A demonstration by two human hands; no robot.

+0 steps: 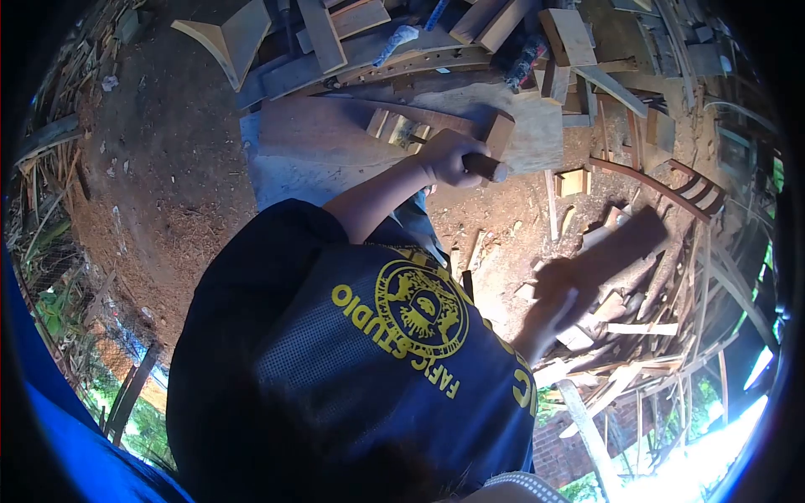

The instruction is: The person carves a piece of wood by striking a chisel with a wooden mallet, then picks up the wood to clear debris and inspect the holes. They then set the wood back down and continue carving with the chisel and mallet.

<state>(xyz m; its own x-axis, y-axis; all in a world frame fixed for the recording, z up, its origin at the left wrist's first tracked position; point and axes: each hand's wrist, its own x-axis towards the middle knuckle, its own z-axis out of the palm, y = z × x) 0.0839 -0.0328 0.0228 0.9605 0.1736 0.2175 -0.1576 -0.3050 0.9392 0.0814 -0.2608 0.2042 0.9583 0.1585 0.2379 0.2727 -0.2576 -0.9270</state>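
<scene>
My left hand (450, 159) is closed around a dark wooden piece (486, 167) whose lighter round end points right. Beside that hand, a light, notched wooden block (396, 129) rests on a broad brown board (310, 126). A reddish-brown block (498, 134) stands just beyond my fingers. Lower right, my right hand (552, 308) is blurred by motion and wrapped around one end of a long, flat wooden piece (622, 250), held off to the side above the scraps. Its fingers are partly in shadow.
A grey work surface (537, 126) lies under the board. Wooden offcuts (490, 23), a blue-and-white wrapped item (394, 42) and a dark-and-red tool (526, 63) are at its far side. A curved wooden frame (671, 189) and scrap wood (641, 329) lie right.
</scene>
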